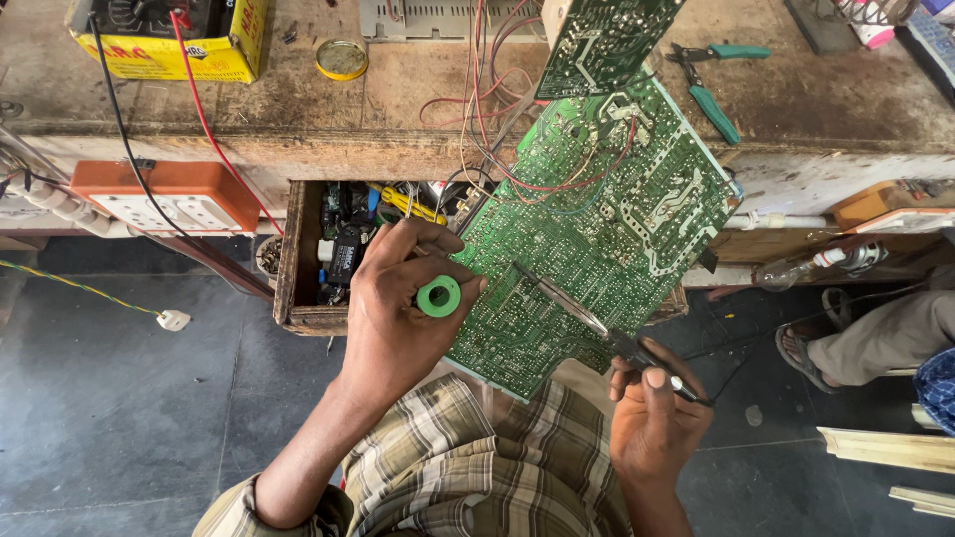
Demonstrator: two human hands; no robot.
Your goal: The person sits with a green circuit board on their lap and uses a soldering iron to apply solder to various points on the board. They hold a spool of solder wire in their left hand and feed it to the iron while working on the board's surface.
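Head view, looking down. Nearest, the right hand (pixel 652 418) is closed around a soldering iron (pixel 597 323), its tip touching a large green circuit board (pixel 597 229). The left hand (pixel 398 308) is curled around a green solder spool (pixel 439 295) at the board's left edge. Beyond, an open wooden drawer (pixel 298 259) holds small parts. Farther off, the worn surface (pixel 418 89) carries green-handled pliers (pixel 711 85) and a yellow box (pixel 169 40).

Head camera — looking down, close.
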